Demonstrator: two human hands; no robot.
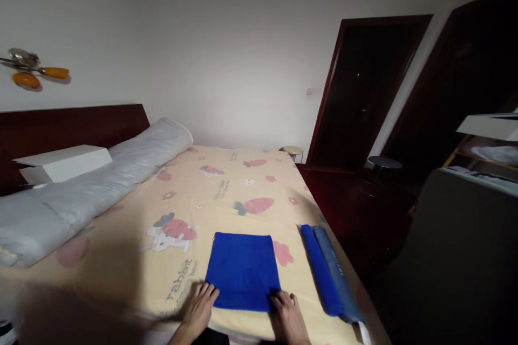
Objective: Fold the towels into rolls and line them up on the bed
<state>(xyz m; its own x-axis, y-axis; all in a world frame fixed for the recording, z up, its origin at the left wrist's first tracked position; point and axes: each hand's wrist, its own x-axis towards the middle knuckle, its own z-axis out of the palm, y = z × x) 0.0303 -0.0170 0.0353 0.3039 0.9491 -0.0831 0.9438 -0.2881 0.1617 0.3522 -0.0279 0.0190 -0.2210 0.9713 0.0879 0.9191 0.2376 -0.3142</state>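
A square blue towel (243,269) lies flat on the bed in front of me, a small pale tag at its far left corner. My left hand (201,304) has its fingers closed on the near left edge of this towel. At the near right corner, my right hand (288,310) holds the cloth with curled fingers; its fingertips are partly hidden. To the right, close to the bed's side, a rolled blue towel (321,272) lies alongside a rolled grey-blue towel (338,275) with pale lettering and a white label at its near end.
The bed (218,194) has a cream sheet printed with rabbits and carrots. A long grey rolled mattress or quilt (101,172) lies by the dark headboard (76,124), with a white box (76,163) behind it. Stools (384,162) and a dark chair back (449,248) stand right.
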